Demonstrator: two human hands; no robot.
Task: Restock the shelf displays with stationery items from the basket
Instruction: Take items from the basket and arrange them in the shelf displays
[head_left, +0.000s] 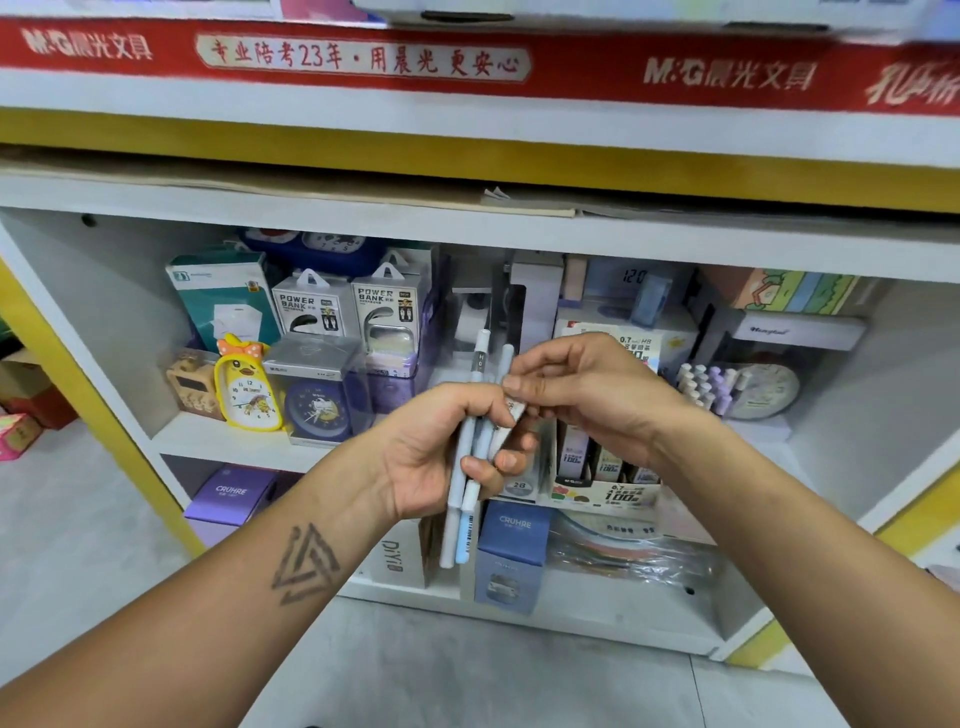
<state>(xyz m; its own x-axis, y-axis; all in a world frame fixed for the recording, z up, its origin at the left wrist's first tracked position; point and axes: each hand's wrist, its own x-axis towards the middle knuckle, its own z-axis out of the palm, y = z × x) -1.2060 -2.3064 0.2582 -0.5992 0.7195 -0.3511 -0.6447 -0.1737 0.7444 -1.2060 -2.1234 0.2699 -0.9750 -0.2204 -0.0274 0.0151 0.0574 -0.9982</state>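
While hands (519, 415) grip, pens (470, 467) near-upright

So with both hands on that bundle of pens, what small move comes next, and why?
Probably the right hand draws one pen clear of the pens bunched in the left hand: its fingertips already pinch the bundle's upper end, and no pen is on the shelf yet.

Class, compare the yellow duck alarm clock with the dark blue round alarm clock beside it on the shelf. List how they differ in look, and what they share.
The yellow duck clock is arch-shaped with an orange polka-dot bow on top; the dark blue clock is round and plain-topped. The duck clock has a white dial; the blue clock's dial is dark. The duck clock stands bare, while the blue clock appears to sit inside a clear box. Both are analogue and face outward on the same shelf.
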